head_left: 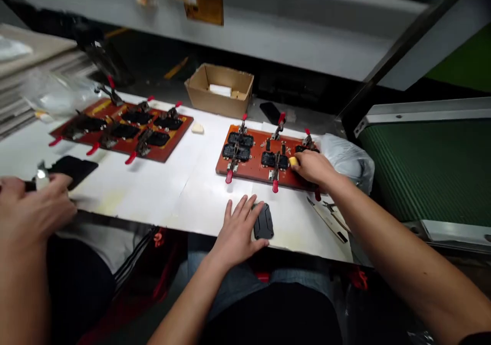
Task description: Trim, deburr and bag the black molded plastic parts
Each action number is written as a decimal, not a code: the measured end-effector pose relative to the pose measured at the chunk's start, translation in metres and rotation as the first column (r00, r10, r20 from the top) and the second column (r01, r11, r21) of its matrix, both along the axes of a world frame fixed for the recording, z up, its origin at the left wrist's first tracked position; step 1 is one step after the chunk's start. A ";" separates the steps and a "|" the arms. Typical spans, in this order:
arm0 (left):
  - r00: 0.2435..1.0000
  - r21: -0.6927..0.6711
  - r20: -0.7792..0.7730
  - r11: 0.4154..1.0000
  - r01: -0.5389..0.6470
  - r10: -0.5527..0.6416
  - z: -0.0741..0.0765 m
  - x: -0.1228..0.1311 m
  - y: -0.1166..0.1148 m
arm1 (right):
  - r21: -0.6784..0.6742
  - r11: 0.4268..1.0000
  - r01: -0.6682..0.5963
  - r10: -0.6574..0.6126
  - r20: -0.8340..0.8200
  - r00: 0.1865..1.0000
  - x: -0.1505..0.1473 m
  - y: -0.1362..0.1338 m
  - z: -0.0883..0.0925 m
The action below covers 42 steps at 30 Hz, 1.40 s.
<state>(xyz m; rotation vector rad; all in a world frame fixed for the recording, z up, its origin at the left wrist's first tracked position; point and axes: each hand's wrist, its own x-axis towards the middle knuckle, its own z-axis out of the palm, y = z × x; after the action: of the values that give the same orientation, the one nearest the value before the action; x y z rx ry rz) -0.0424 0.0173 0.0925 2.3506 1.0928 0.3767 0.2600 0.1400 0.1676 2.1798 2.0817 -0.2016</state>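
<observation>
My left hand (238, 230) lies on the white table with its fingers spread. Its fingertips and thumb are beside a dark, phone-case-shaped plastic part (264, 223); whether they touch it I cannot tell. Over the right end of a red-brown fixture board (255, 167), my right hand (313, 166) has its fingers curled together. A small yellow piece (293, 161) shows at its fingertips. Black plastic parts (237, 152) sit on the board under toggle clamps with red handles (275, 185). My right hand partly hides the parts at that end.
On the left, a co-worker's hand (42, 204) is near a black flat part (74, 170). A second clamp board (161, 153) lies ahead of it. Cardboard box (218, 104), plastic bag (345, 158), cutting tools (328, 219) and green conveyor (429, 171) surround the workspace.
</observation>
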 end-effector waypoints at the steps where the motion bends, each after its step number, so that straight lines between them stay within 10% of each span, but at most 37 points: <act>1: 1.000 0.003 0.011 1.000 -0.006 0.006 -0.002 0.002 0.000 | -0.010 1.000 -0.018 0.018 -0.009 1.000 0.001 -0.009 -0.001; 7: 0.998 0.024 0.059 0.999 -0.022 0.020 -0.012 0.009 0.000 | 0.215 0.974 -0.073 0.188 -0.583 0.791 -0.038 -0.120 -0.010; 11: 0.999 0.043 0.049 0.999 -0.021 0.019 -0.015 0.008 0.000 | 0.129 0.990 0.052 0.059 -0.727 0.684 -0.074 -0.161 -0.047; 16: 0.999 0.026 0.036 1.000 -0.002 0.001 -0.017 0.007 0.003 | 0.181 0.983 0.024 0.108 -0.683 0.722 -0.077 -0.142 -0.073; 42: 0.999 -0.010 0.042 1.000 0.012 -0.011 -0.016 0.004 0.006 | 0.142 0.988 -0.059 0.136 -0.631 0.764 -0.077 -0.131 -0.066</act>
<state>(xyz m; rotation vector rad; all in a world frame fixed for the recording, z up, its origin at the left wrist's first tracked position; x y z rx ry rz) -0.0381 0.0234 0.0770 2.3286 1.0591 0.4132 0.1830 0.0091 0.1017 2.2699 2.5856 -0.9684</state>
